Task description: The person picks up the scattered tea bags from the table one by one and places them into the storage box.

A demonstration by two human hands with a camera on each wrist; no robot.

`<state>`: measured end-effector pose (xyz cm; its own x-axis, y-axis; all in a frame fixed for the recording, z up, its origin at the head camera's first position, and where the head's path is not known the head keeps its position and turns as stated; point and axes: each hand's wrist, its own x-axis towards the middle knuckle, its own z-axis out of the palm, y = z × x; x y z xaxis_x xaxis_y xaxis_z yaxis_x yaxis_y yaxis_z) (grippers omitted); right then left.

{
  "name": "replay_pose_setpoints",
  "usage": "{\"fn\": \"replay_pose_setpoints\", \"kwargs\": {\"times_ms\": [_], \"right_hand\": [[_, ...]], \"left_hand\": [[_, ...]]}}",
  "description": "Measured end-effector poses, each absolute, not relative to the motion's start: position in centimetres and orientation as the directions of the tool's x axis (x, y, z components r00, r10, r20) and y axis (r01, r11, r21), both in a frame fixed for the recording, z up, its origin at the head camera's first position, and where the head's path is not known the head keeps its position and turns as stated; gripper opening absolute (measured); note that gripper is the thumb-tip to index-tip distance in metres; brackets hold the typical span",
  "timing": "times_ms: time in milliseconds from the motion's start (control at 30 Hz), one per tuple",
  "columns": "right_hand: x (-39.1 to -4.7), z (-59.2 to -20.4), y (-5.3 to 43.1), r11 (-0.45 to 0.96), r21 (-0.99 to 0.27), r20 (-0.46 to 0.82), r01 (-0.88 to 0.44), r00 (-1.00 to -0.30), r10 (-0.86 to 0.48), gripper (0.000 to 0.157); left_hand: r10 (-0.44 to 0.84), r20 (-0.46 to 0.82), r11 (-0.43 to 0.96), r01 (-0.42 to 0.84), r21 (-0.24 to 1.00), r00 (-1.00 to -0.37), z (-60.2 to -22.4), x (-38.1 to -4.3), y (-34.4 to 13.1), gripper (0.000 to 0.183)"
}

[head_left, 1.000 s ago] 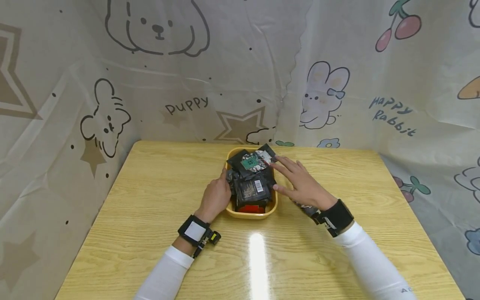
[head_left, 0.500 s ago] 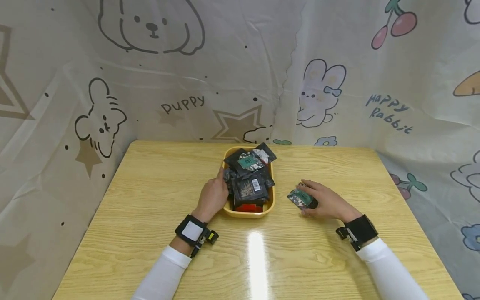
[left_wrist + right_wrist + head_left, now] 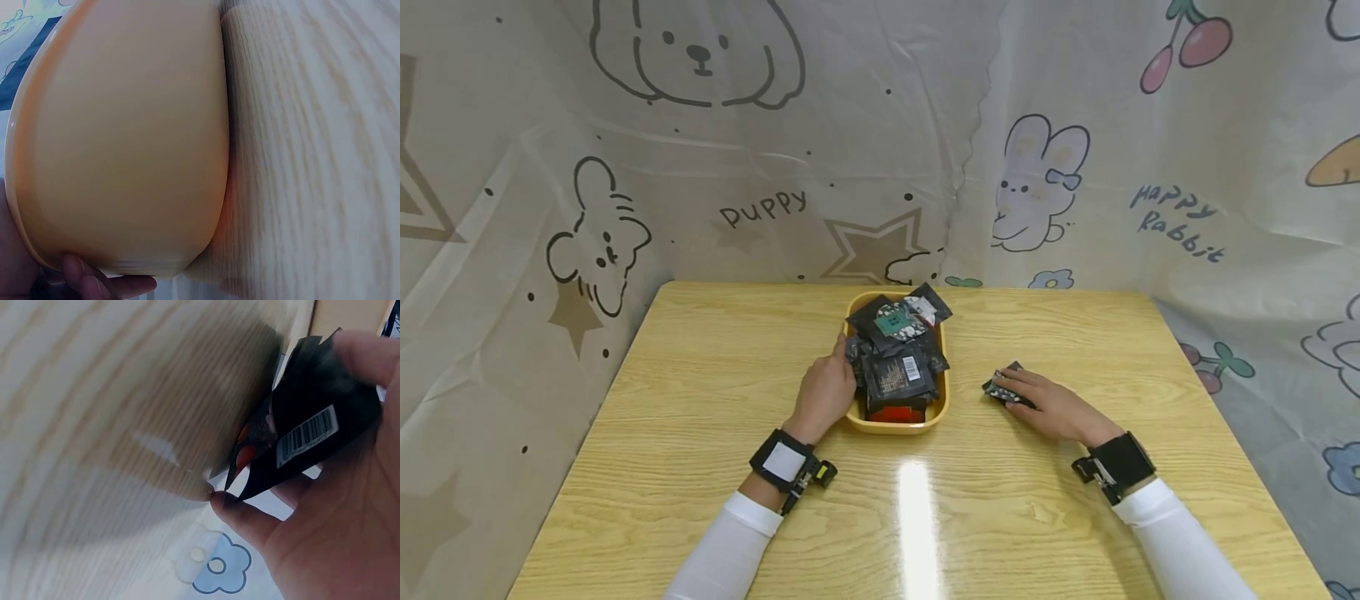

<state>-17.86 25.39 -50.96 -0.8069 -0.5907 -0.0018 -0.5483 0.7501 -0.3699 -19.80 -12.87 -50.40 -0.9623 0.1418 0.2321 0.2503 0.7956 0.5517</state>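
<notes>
My left hand (image 3: 825, 402) holds the left rim of a yellow plastic basket (image 3: 898, 428); in the left wrist view the fingers (image 3: 94, 281) curl at its edge. Black sachets fill the basket, among them one with a green label (image 3: 898, 323) and one with a barcode (image 3: 901, 377). To the right of the basket, my right hand (image 3: 1060, 410) grips black sachets (image 3: 998, 390) low at the table. The right wrist view shows a barcoded sachet (image 3: 312, 425) between thumb and fingers, with another packet bearing orange pictures (image 3: 247, 450) against it.
A wooden table (image 3: 700, 358) extends around the basket. Something red (image 3: 898, 414) shows at the basket's near end. Behind the table hangs a pale curtain (image 3: 880, 150) with cartoon animals. Each wrist wears a black strap (image 3: 782, 460) with a small camera.
My right hand has moved from the basket's right side to the sachets on the table and taken hold of them; their green labels have turned from view. My left hand stays at the basket rim.
</notes>
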Motion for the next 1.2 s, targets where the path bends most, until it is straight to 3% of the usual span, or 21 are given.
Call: {"fn": "replay_pose_setpoints", "kwargs": {"times_ms": [133, 233, 433, 600, 800, 1000, 1200], "right_hand": [[-18.0, -50.8, 25.3, 0.756, -0.326, 0.046, -0.567, -0.808, -0.587, 0.042], [-18.1, -50.1, 25.0, 0.741, -0.314, 0.152, -0.593, -0.802, -0.577, 0.04], [-19.6, -47.6, 23.5, 0.722, -0.257, 0.372, -0.643, -0.755, -0.54, 0.04], [-21.4, -44.7, 20.6, 0.697, -0.243, 0.457, -0.675, -0.713, -0.532, 0.039], [-23.5, -43.0, 15.6, 0.616, -0.27, 0.467, -0.74, -0.66, -0.588, 0.041], [-24.7, -43.7, 11.5, 0.539, -0.247, 0.447, -0.806, -0.588, -0.674, 0.043], [-24.4, -45.4, 9.5, 0.585, -0.26, 0.211, -0.769, -0.636, -0.742, 0.054]], "left_hand": [[0.138, 0.219, 0.797, 0.24, 0.554, -0.966, -50.4, -19.8, -12.9, 0.05], [0.138, 0.211, 0.796, 0.235, 0.557, -0.968, -50.5, -19.9, -12.9, 0.05], [0.137, 0.216, 0.787, 0.238, 0.569, -0.967, -50.6, -19.9, -13.1, 0.05], [0.134, 0.225, 0.786, 0.242, 0.569, -0.965, -50.5, -19.8, -13.1, 0.05], [0.14, 0.227, 0.785, 0.247, 0.567, -0.964, -50.3, -19.6, -13.1, 0.05], [0.142, 0.176, 0.776, 0.22, 0.591, -0.974, -50.3, -19.5, -13.0, 0.05], [0.144, 0.194, 0.779, 0.232, 0.583, -0.97, -50.5, -19.8, -13.3, 0.05]]}}
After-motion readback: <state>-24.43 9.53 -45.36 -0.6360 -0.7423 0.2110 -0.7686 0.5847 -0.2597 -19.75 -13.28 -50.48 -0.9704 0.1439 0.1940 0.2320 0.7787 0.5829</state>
